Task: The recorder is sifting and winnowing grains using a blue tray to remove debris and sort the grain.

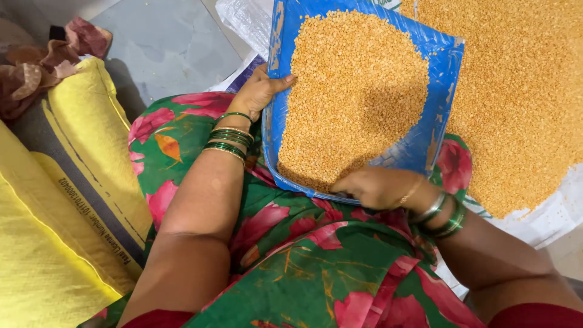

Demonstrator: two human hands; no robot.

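Head view: blue tray [438, 73] of yellow split lentils [355, 91] rests tilted on my lap, over the green floral cloth [303, 255]. My left hand [258, 91] clamps the tray's left rim, thumb lying over the edge onto the grain, steadying it. My right hand [379, 188] closes on the near rim (fingers curled under, hidden), so the lentils sit just beyond both hands. More lentils [522, 97] lie spread on the white sheet [546, 218] at right; yellow sacks [67, 200] at left.
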